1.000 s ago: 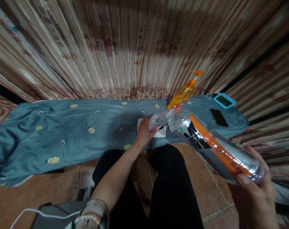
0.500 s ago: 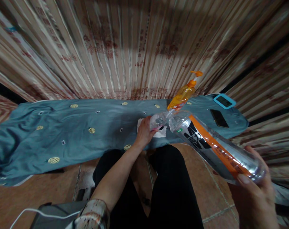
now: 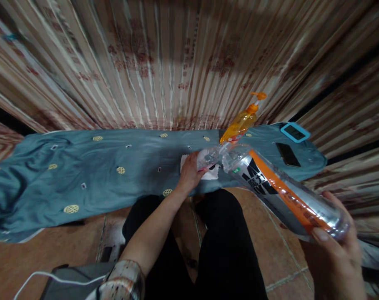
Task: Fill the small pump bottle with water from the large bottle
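My right hand (image 3: 335,254) grips the base of a large clear plastic bottle (image 3: 279,191) with an orange and black label, tilted so its neck points down and away. Its mouth meets a small clear container (image 3: 207,157) that my left hand (image 3: 189,173) holds on the blue cloth-covered table (image 3: 114,166). A white paper or cloth (image 3: 212,173) lies under the small container. Just behind stands an orange pump bottle (image 3: 241,123).
A dark phone (image 3: 288,154) and a device in a turquoise frame (image 3: 294,132) lie at the table's right end. A striped curtain (image 3: 176,62) hangs behind. My black-trousered legs (image 3: 220,246) are below, over a brown tiled floor with a white cable (image 3: 45,277) at lower left.
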Available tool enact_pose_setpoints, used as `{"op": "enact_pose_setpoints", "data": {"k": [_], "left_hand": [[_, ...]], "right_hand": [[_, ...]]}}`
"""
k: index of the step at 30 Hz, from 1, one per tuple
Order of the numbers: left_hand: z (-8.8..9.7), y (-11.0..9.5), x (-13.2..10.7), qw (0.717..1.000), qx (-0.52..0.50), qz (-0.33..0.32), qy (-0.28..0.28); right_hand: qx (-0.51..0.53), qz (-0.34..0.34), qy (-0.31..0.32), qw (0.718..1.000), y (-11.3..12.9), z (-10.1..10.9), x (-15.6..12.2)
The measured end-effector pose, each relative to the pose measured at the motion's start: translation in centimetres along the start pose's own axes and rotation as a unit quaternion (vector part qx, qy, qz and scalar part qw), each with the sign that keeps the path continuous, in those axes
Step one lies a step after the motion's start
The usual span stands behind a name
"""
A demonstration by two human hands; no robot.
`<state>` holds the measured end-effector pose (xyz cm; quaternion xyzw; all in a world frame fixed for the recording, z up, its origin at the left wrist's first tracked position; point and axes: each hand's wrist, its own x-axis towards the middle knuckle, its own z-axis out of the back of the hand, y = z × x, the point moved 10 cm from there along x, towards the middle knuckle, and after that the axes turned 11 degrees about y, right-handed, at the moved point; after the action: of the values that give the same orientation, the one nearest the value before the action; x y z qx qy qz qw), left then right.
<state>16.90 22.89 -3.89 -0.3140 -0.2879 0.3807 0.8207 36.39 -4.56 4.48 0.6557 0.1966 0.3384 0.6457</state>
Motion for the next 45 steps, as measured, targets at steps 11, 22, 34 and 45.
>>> {"op": "enact_pose_setpoints", "data": {"k": [11,22,34,45], "left_hand": [[-0.21,0.31,0.04,1.0,-0.002,0.003,-0.001],[-0.28,0.29,0.07,1.0,0.002,0.0,-0.001],[-0.22,0.16,0.1,1.0,0.003,0.007,0.005],[0.16,-0.36,-0.03,1.0,0.001,-0.006,0.003]], "right_hand": [[-0.003,-0.009,0.008,1.0,0.13,-0.11,-0.18],[0.007,-0.021,-0.013,1.0,-0.12,0.02,0.05],[-0.002,-0.006,-0.002,1.0,0.1,0.21,0.04],[-0.009,0.007,0.008,1.0,0.62,0.02,0.0]]}}
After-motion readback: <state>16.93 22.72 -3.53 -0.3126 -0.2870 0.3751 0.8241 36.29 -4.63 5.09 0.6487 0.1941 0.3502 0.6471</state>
